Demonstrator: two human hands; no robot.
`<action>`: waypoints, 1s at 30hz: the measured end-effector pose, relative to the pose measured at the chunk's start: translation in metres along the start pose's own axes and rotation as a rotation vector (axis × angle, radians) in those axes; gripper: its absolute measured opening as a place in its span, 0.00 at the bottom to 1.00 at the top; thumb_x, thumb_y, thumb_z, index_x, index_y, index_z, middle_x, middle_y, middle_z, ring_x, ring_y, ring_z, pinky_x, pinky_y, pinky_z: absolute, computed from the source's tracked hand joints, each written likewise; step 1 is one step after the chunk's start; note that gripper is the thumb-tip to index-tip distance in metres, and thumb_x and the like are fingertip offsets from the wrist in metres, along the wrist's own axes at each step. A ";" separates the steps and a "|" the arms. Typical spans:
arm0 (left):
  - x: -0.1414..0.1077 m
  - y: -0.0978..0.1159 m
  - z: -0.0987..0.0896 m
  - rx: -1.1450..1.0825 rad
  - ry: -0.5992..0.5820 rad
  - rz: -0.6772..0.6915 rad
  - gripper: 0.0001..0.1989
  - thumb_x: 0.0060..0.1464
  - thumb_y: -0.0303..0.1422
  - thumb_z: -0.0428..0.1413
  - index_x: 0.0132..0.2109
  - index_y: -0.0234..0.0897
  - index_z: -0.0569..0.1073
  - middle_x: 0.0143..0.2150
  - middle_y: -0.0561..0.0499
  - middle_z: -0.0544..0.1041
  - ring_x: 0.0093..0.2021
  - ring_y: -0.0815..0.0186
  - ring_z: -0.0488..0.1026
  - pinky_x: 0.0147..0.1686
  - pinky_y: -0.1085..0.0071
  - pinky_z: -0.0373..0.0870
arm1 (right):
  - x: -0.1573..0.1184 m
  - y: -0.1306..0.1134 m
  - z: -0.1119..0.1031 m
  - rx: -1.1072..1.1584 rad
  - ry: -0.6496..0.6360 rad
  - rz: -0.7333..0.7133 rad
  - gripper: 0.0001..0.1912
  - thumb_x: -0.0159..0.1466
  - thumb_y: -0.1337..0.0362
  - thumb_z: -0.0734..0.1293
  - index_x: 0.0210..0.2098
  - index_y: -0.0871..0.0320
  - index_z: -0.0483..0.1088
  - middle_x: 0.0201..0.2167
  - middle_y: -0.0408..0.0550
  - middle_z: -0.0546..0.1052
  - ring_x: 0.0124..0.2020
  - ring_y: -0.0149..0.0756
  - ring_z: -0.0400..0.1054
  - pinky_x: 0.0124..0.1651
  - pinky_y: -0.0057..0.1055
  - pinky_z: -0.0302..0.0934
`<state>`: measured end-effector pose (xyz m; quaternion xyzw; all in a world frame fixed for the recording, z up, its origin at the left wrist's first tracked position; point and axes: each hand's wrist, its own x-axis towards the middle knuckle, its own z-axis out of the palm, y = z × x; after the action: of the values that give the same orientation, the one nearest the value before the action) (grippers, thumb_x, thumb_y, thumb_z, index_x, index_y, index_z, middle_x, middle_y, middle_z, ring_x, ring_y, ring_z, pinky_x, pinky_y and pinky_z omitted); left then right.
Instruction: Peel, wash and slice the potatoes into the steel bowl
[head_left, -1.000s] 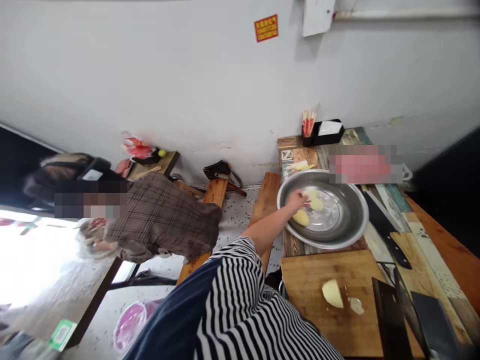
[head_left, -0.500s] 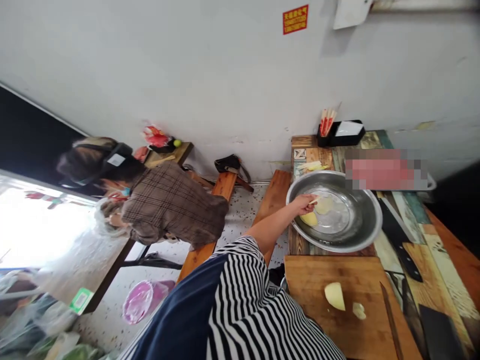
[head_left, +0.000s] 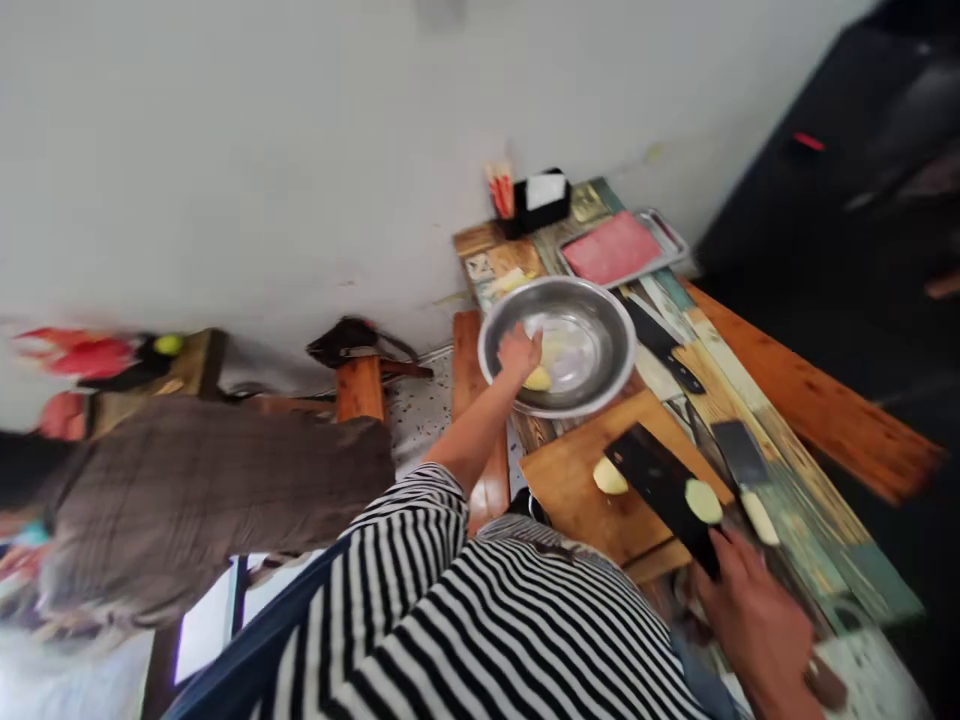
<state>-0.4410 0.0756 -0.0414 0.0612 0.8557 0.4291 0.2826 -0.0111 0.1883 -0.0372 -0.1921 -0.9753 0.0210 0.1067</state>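
Observation:
My left hand (head_left: 519, 350) is over the near left part of a steel bowl (head_left: 628, 355), fingers apart and nothing held. Below it in the bowl are a yellow peeled potato piece (head_left: 538, 379) and pale thin slices (head_left: 559, 347). My right hand (head_left: 750, 595), at the lower right, is closed round the handle of a dark cleaver (head_left: 652, 478). A round potato slice (head_left: 703, 502) clings to the broad blade, which hangs over the wooden cutting board (head_left: 566, 478). A cut potato chunk (head_left: 610, 477) lies on the board beside the blade's tip.
Right of the bowl lies a black-handled knife (head_left: 660, 345), and a second cleaver (head_left: 739, 455) with a pale handle lies nearer. A metal tray (head_left: 673, 235) holds a pink slab (head_left: 611, 250). A chopstick holder (head_left: 544, 207) stands by the wall. Another person (head_left: 217, 490) is at the left.
My left hand has let go of the pale slices it was pinching over the bowl. My right hand has come into view with the cleaver. The view has swung to the right.

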 end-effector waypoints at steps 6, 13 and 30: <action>-0.076 0.023 0.060 0.579 -0.639 0.849 0.43 0.54 0.48 0.69 0.71 0.38 0.66 0.77 0.36 0.57 0.78 0.47 0.48 0.75 0.50 0.44 | 0.019 -0.015 -0.007 -0.188 0.024 -0.205 0.14 0.69 0.66 0.64 0.49 0.65 0.77 0.52 0.60 0.82 0.37 0.40 0.77 0.38 0.34 0.68; -0.115 0.020 0.097 0.702 -1.099 0.948 0.33 0.54 0.45 0.68 0.62 0.34 0.74 0.60 0.37 0.77 0.62 0.47 0.72 0.62 0.56 0.64 | 0.015 -0.037 -0.011 -0.101 0.032 -0.340 0.14 0.67 0.72 0.63 0.47 0.66 0.78 0.51 0.60 0.82 0.38 0.40 0.77 0.39 0.34 0.69; -0.039 0.011 0.031 0.418 -0.114 0.308 0.20 0.63 0.20 0.53 0.60 0.28 0.75 0.57 0.33 0.79 0.59 0.50 0.76 0.62 0.53 0.70 | -0.052 -0.026 0.006 0.015 0.037 -0.185 0.15 0.70 0.67 0.61 0.48 0.63 0.77 0.49 0.56 0.83 0.38 0.39 0.80 0.38 0.33 0.73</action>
<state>-0.3931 0.0903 -0.0304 0.2717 0.8892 0.2767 0.2429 0.0254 0.1448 -0.0510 -0.1006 -0.9866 0.0149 0.1276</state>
